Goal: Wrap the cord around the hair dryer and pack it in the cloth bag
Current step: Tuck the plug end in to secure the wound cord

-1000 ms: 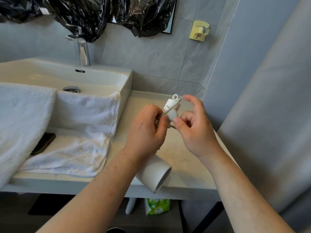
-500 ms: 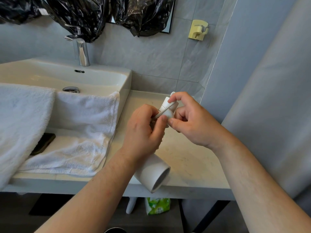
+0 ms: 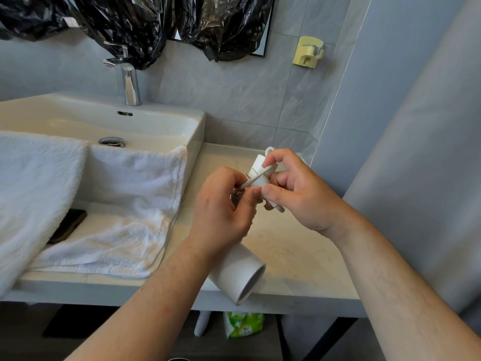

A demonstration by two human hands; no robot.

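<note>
A white hair dryer (image 3: 235, 278) is held above the counter's front edge, its round barrel opening facing down and right, its handle pointing up and away. My left hand (image 3: 222, 212) is closed around the handle's lower part. My right hand (image 3: 294, 192) pinches the white cord (image 3: 256, 177), which runs slantwise across the top of the handle. Most of the wound cord is hidden behind my fingers. No cloth bag is in view.
A beige counter (image 3: 299, 259) lies under my hands. A white sink (image 3: 161, 126) with a chrome tap (image 3: 130, 84) stands to the left, white towels (image 3: 122, 209) draped over it, a dark phone (image 3: 69, 225) beneath. A grey wall rises on the right. Black plastic bags hang above.
My right hand has come in over the handle tip and laid the cord across it. The dryer and my left hand have barely moved.
</note>
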